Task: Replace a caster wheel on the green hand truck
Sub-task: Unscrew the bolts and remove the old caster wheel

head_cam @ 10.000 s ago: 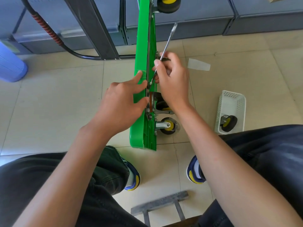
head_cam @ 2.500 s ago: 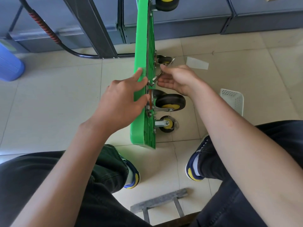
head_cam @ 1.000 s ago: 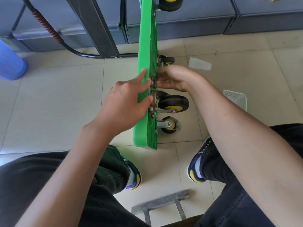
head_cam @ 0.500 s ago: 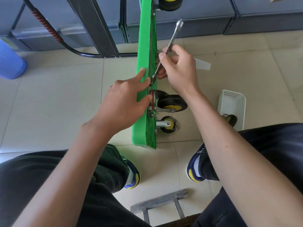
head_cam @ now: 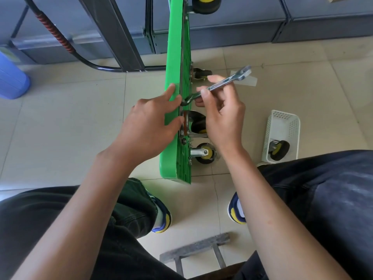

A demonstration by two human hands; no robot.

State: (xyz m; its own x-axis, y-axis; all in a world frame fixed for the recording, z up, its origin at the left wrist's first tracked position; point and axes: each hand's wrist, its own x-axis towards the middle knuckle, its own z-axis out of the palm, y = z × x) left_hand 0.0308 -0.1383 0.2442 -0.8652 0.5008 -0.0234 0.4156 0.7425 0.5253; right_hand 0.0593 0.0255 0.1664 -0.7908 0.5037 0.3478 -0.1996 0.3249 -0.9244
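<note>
Green, yellow, black and grey on pale tile

The hand truck [head_cam: 173, 110] deck is bright green; its caster wheels [head_cam: 205, 153] are black with yellow hubs on silvery brackets. The wrench [head_cam: 224, 83] is plain silver. A white perforated basket [head_cam: 282, 128] holds another black-and-yellow wheel [head_cam: 279, 149]. The floor [head_cam: 66, 126] is beige tile, the cabinets [head_cam: 242, 27] blue-grey. A black hose [head_cam: 54, 35] has a red-striped stretch; the container [head_cam: 11, 77] is periwinkle blue. Trousers [head_cam: 333, 199] are black, shoes [head_cam: 236, 211] blue, white and yellow.

No legible text, label, brand, number or sign appears on any surface in this view.
</note>
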